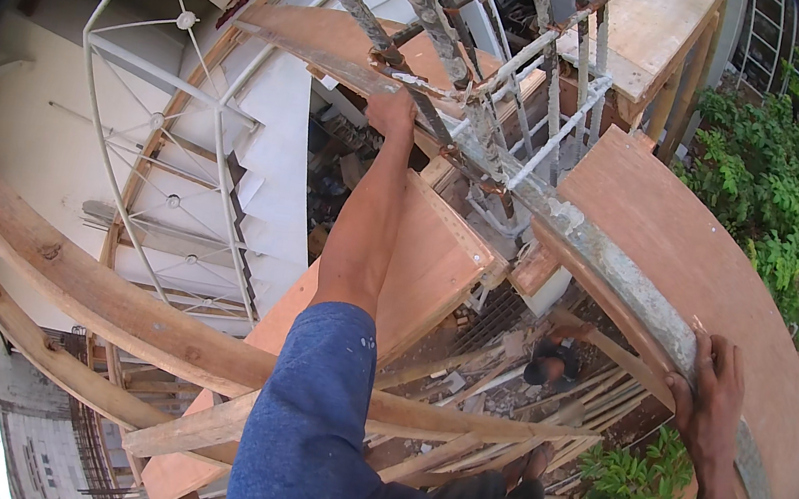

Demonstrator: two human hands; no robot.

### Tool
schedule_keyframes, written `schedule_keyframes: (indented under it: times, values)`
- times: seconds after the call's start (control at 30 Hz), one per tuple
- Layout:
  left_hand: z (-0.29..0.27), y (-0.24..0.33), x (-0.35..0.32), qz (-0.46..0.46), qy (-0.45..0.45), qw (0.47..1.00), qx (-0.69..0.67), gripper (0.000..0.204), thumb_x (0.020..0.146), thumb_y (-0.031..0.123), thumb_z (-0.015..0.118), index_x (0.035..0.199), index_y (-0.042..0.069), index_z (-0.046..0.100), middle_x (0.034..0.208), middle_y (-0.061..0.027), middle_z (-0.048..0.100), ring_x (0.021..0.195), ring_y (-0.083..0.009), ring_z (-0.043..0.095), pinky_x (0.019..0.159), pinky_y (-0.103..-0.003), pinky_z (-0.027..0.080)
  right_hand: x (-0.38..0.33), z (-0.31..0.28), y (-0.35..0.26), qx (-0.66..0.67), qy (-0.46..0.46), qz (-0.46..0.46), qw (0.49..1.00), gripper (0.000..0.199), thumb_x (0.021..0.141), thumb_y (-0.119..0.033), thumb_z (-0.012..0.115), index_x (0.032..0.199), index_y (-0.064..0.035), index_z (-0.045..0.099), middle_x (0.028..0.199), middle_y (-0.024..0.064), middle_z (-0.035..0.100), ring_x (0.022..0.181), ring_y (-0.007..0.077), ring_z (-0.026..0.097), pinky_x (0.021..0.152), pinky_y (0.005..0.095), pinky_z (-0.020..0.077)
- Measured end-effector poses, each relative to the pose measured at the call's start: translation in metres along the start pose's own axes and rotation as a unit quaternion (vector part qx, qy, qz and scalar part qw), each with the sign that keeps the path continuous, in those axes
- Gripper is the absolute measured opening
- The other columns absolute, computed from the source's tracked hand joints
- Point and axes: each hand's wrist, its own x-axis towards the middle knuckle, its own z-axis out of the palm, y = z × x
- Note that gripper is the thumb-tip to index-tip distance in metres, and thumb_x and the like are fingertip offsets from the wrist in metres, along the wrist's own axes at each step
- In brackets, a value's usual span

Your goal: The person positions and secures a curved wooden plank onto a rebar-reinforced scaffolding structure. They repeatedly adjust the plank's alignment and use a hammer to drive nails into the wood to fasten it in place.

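My left hand point(393, 110) reaches forward, its fingers closed at the edge of a curved wooden form point(288, 25). Rusty ribbed rebar point(422, 5) rises beside it, and part of its grip is hidden. Further right, my right hand point(712, 392) curls over a curved, cement-crusted grey edge point(620, 258), thumb toward the inner side. A wide curved plywood sheet point(711, 260) adjoins that edge. Between my arms, a plywood panel point(429, 258) with a framed end slopes downward.
White-painted steel bars point(531, 171) stand by the rebar. A white metal frame point(107, 130) and curved timber beams point(111, 297) lie left. Far below, a person point(551, 365) is among loose timber point(591, 406). Green shrubs point(772, 178) grow on the right.
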Motion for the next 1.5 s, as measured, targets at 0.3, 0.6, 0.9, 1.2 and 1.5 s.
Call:
schedule_keyframes:
  times: [0.3, 0.6, 0.9, 1.2, 1.5]
  values:
    - [0.011, -0.007, 0.015, 0.084, -0.041, 0.982, 0.165, 0.029, 0.091, 0.016, 0.051, 0.085, -0.006, 0.068, 0.091, -0.025, 0.07, 0.088, -0.0399, 0.069, 0.079, -0.05, 0.054, -0.008, 0.006, -0.004, -0.08, 0.015, 0.02, 0.996, 0.06, 0.078, -0.013, 0.071, 0.132, -0.0014, 0.048, 0.118, 0.0174, 0.051, 0.103, 0.0364, 0.05, 0.088, 0.0464, 0.0406]
    - [0.017, -0.023, 0.03, 0.076, -0.122, 0.989, 0.045, 0.039, 0.072, 0.041, 0.072, 0.087, 0.005, 0.075, 0.081, -0.0099, 0.073, 0.073, -0.0256, 0.067, 0.07, -0.042, 0.054, -0.015, 0.013, -0.012, -0.049, 0.05, 0.109, 0.992, 0.057, 0.075, -0.015, 0.074, 0.127, -0.003, 0.055, 0.117, 0.0163, 0.053, 0.105, 0.0349, 0.049, 0.09, 0.0456, 0.0386]
    - [0.011, -0.026, 0.014, 0.071, -0.049, 0.99, -0.116, 0.06, 0.069, 0.043, 0.072, 0.106, -0.004, 0.065, 0.105, -0.0253, 0.066, 0.097, -0.0386, 0.065, 0.09, -0.045, 0.05, -0.013, 0.018, -0.015, -0.074, 0.083, 0.102, 0.989, 0.062, 0.072, -0.015, 0.075, 0.129, -0.0038, 0.054, 0.118, 0.0175, 0.053, 0.107, 0.0365, 0.049, 0.092, 0.0473, 0.038]
    - [0.003, -0.019, 0.01, 0.186, -0.018, 0.975, 0.123, 0.028, 0.091, 0.013, 0.051, 0.092, -0.01, 0.066, 0.095, -0.0299, 0.067, 0.092, -0.0447, 0.066, 0.079, -0.053, 0.052, -0.012, 0.019, -0.014, -0.092, 0.077, 0.078, 0.99, 0.063, 0.073, -0.019, 0.075, 0.13, -0.0042, 0.053, 0.117, 0.0171, 0.053, 0.105, 0.0365, 0.05, 0.091, 0.0457, 0.0383]
    - [0.013, -0.021, 0.05, 0.052, -0.136, 0.975, 0.169, 0.067, 0.063, 0.046, 0.072, 0.108, -0.003, 0.069, 0.111, -0.0197, 0.068, 0.099, -0.0339, 0.066, 0.091, -0.041, 0.051, -0.016, 0.019, -0.008, -0.102, 0.044, 0.097, 0.989, 0.067, 0.074, -0.031, 0.076, 0.132, -0.0066, 0.053, 0.12, 0.0135, 0.053, 0.109, 0.0326, 0.049, 0.094, 0.0452, 0.0383]
